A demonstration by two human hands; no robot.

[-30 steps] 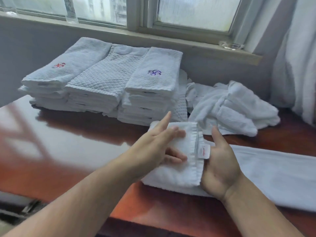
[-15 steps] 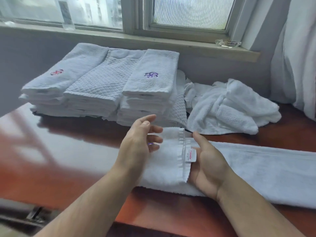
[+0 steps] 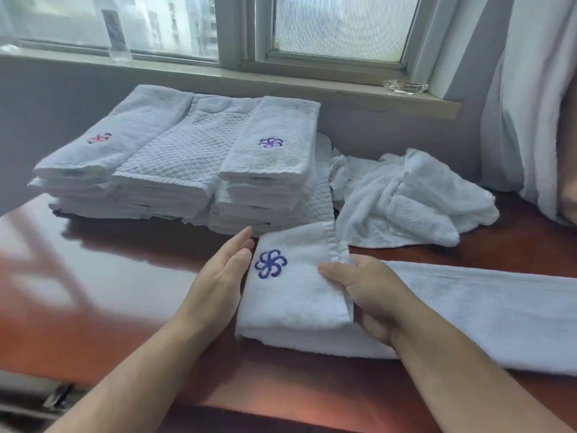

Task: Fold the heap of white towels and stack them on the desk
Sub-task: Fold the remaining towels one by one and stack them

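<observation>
While folded stacks (image 3: 187,170) sit behind, a heap (image 3: 406,201) flanks the towel (image 3: 290,295).

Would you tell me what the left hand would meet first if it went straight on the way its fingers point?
Most likely the front of the stack of folded white towels topped by a purple emblem, just beyond the left hand; the depth between them is hard to judge.
</observation>
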